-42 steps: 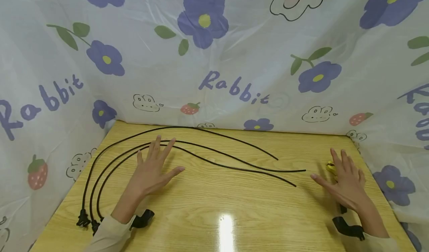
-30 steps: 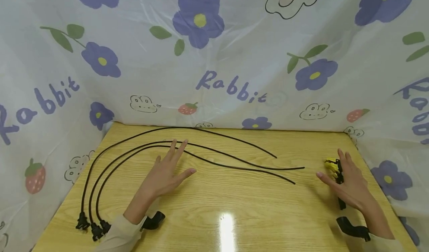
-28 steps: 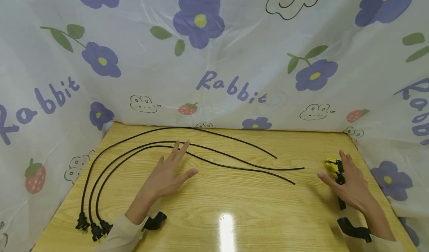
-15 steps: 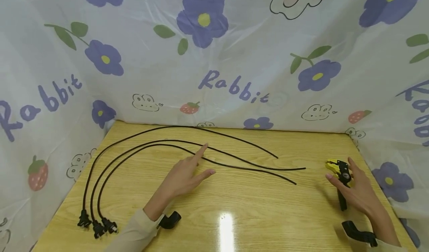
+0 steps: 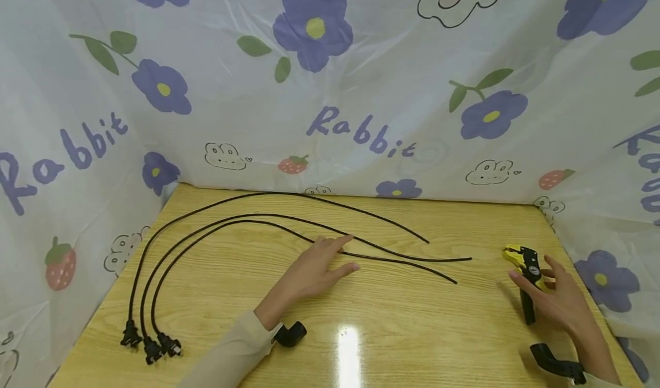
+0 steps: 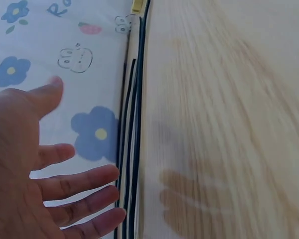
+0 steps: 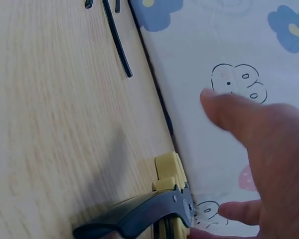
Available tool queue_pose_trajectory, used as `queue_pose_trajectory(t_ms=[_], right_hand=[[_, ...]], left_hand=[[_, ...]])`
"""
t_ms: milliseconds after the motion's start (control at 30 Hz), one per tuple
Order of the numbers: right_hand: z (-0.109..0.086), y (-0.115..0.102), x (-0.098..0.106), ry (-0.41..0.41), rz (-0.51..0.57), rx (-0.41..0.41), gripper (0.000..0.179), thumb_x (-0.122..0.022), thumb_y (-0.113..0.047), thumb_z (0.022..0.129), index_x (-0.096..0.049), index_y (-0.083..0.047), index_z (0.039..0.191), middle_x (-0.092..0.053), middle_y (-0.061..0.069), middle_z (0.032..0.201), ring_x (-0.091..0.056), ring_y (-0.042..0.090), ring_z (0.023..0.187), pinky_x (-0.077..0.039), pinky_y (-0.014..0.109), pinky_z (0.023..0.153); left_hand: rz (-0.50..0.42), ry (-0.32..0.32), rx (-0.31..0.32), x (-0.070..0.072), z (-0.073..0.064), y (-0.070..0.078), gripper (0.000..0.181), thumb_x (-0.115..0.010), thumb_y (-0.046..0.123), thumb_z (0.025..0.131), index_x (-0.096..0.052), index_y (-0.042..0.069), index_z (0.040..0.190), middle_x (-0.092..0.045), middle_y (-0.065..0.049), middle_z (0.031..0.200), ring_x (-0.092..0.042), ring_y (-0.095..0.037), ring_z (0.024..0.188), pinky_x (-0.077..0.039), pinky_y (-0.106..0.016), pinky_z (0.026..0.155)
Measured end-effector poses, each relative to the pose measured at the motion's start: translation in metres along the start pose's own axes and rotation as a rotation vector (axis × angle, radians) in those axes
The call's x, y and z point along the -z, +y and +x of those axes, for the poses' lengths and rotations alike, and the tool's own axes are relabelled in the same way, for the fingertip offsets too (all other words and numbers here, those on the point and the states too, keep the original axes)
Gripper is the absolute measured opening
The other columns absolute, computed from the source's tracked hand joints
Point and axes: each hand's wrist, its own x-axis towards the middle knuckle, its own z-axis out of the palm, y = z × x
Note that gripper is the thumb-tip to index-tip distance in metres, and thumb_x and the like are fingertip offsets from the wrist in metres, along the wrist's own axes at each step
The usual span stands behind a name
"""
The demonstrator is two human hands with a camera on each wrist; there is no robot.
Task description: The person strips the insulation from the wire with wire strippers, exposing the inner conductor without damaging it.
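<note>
Three black power cords lie in curves on the wooden table, among them a near cord [image 5: 394, 260], a middle cord [image 5: 371, 245] and a far cord [image 5: 361, 210]. My left hand [image 5: 319, 267] hovers over or near the near cord, its fingers extended and thumb spread; the left wrist view shows nothing in the hand [image 6: 20, 159]. A yellow and black wire stripper [image 5: 529, 257] lies at the right. My right hand [image 5: 562, 302] is beside it, thumb and fingers spread to either side of its body. In the right wrist view the thumb is clear of the wire stripper [image 7: 164, 209].
Black two-pin plugs [image 5: 153, 351] end the cords at the table's front left. A wood-grain table [image 5: 402, 330] carries everything, with a flower-printed cloth [image 5: 330, 90] hanging behind and at both sides. A black bracket [image 5: 291, 334] sits at each wrist.
My left hand has moved right along the cords and lowered slightly, its fingers less spread. My right hand has shifted a little right and down, uncovering the wire stripper. Cords and wire stripper stay put.
</note>
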Motion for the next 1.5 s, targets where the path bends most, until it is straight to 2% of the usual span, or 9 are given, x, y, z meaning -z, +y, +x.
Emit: queue_pose_trajectory(t_ms=[100,200,333,500,633,800,967,1267,1500], right_hand=[[0.001,0.001,-0.002,0.013,0.001,-0.079,0.116,-0.053,-0.07,0.096,0.005,0.008,0.16,-0.021,0.049,0.153,-0.032,0.065,0.135,-0.04,0.072,0.101],[0.002,0.005,-0.004,0.021,-0.019,-0.125,0.116,-0.054,-0.072,0.094,-0.001,0.009,0.16,-0.024,0.047,0.152,-0.035,0.062,0.135,-0.041,0.069,0.102],[0.001,0.011,-0.007,0.037,-0.066,-0.14,0.113,-0.056,-0.071,0.094,-0.013,0.011,0.159,-0.032,0.046,0.149,-0.041,0.06,0.131,-0.045,0.066,0.097],[0.002,0.014,-0.007,0.086,-0.106,-0.115,0.109,-0.06,-0.07,0.092,-0.026,0.012,0.155,-0.039,0.044,0.146,-0.047,0.058,0.126,-0.047,0.064,0.092],[0.004,0.011,-0.007,0.094,-0.109,-0.109,0.109,-0.062,-0.069,0.091,-0.029,0.015,0.152,-0.04,0.044,0.145,-0.048,0.057,0.126,-0.046,0.064,0.094],[0.005,0.007,-0.006,0.03,-0.095,-0.172,0.115,-0.061,-0.073,0.089,-0.028,0.017,0.151,-0.037,0.045,0.146,-0.046,0.06,0.126,-0.045,0.064,0.096],[0.005,0.006,-0.006,0.017,-0.06,-0.218,0.117,-0.063,-0.075,0.087,-0.026,0.014,0.153,-0.036,0.044,0.148,-0.044,0.061,0.128,-0.046,0.063,0.095],[0.005,0.007,-0.009,0.029,-0.017,-0.266,0.124,-0.07,-0.077,0.08,-0.023,0.011,0.155,-0.036,0.047,0.146,-0.045,0.061,0.126,-0.047,0.062,0.091],[0.005,0.006,-0.009,-0.04,0.045,-0.337,0.13,-0.073,-0.072,0.08,-0.016,0.02,0.152,-0.016,0.046,0.155,-0.028,0.061,0.139,-0.035,0.065,0.111]], left_hand=[[0.05,0.0,-0.02,-0.007,0.007,0.002,0.068,-0.055,0.059,0.101,-0.045,0.02,0.156,-0.056,-0.013,0.149,-0.04,-0.042,0.147,-0.039,-0.059,0.115],[0.089,0.014,-0.023,-0.015,0.014,0.003,0.058,-0.06,0.052,0.101,-0.056,0.018,0.147,-0.061,-0.009,0.142,-0.051,-0.033,0.137,-0.046,-0.052,0.11],[0.116,0.026,-0.034,-0.024,0.022,0.004,0.044,-0.067,0.043,0.099,-0.066,0.017,0.135,-0.067,-0.002,0.125,-0.058,-0.021,0.116,-0.052,-0.041,0.098],[0.13,0.019,-0.049,-0.028,0.031,0.007,0.031,-0.071,0.035,0.098,-0.072,0.016,0.123,-0.065,-0.001,0.114,-0.057,-0.018,0.105,-0.053,-0.035,0.089],[0.152,0.025,-0.042,-0.03,0.037,0.008,0.018,-0.072,0.031,0.098,-0.073,0.018,0.11,-0.062,0.001,0.106,-0.054,-0.016,0.098,-0.051,-0.031,0.083],[0.179,0.039,-0.03,-0.034,0.043,0.012,0.007,-0.072,0.028,0.098,-0.071,0.022,0.099,-0.058,0.003,0.094,-0.051,-0.014,0.087,-0.047,-0.026,0.072],[0.201,0.024,-0.052,-0.038,0.047,0.017,0.014,-0.069,0.023,0.101,-0.064,0.019,0.088,-0.056,0.004,0.088,-0.048,-0.013,0.081,-0.043,-0.026,0.069],[0.347,-0.023,-0.163,-0.041,0.05,0.019,0.017,-0.06,0.017,0.104,-0.058,0.018,0.088,-0.059,0.001,0.092,-0.054,-0.018,0.086,-0.045,-0.028,0.068],[0.228,-0.084,-0.185,-0.042,0.048,0.018,0.015,-0.053,0.002,0.103,-0.063,0.013,0.103,-0.06,-0.001,0.101,-0.057,-0.017,0.094,-0.051,-0.03,0.085]])
